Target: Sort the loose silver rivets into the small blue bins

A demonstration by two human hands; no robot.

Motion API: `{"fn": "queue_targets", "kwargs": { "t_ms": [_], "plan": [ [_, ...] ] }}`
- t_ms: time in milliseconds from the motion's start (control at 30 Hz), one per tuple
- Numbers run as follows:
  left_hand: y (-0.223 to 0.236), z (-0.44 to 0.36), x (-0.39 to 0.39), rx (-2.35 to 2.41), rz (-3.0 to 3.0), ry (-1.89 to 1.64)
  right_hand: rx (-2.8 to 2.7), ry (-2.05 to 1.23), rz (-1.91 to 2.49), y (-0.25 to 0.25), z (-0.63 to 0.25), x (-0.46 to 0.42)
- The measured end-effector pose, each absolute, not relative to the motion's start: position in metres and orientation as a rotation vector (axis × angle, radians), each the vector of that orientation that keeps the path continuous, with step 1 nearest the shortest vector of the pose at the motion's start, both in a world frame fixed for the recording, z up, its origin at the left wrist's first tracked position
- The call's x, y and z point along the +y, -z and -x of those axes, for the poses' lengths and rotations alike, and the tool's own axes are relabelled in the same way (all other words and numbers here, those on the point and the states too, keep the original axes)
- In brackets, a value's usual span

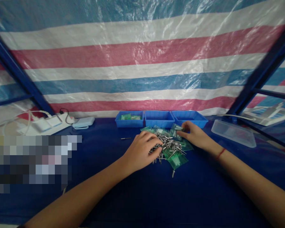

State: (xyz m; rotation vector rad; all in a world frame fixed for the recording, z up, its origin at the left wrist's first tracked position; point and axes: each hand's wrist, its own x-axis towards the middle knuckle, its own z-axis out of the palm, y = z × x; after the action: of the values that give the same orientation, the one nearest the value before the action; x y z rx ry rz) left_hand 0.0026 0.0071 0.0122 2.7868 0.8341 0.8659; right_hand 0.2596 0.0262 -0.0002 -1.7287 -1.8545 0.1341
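Note:
A heap of silver metal pieces that look like blind rivets [172,146] lies mid-table, mixed with small green plastic bags [178,161]. My left hand [143,148] rests over the left side of the heap, its fingers apart and slightly curled, with no piece visibly gripped. At the heap's far right, my right hand [193,134] pinches the edge of a small green bag [176,129] with pale pieces inside. One loose rivet [173,173] sits in front of the heap, and another thin one [126,138] lies to the left.
Behind the heap stand three joined blue bins; the left bin [129,124] holds green bags. A clear plastic lid or tray [234,133] lies on the right. At left are a power strip [46,123] with cables and a light-blue case [84,122]. Blue frame posts flank the table.

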Motion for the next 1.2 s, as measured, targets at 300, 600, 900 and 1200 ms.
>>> {"fn": "queue_targets", "kwargs": {
  "t_ms": [300,600,900,1200],
  "plan": [
    [-0.010,-0.006,0.003,0.867,-2.389,-1.140,-1.725,-0.299,1.199,-0.025,-0.204,-0.023],
    [-0.007,-0.005,0.009,0.822,-2.007,-1.000,-1.647,-0.781,1.093,-0.022,-0.181,-0.033],
    [-0.016,-0.004,0.011,0.865,-1.799,-0.893,-1.865,-0.184,0.991,-0.016,-0.187,-0.033],
    [-0.027,-0.004,0.004,0.635,-1.507,-0.727,-1.995,0.319,0.800,-0.025,-0.190,-0.038]
  ]
}}
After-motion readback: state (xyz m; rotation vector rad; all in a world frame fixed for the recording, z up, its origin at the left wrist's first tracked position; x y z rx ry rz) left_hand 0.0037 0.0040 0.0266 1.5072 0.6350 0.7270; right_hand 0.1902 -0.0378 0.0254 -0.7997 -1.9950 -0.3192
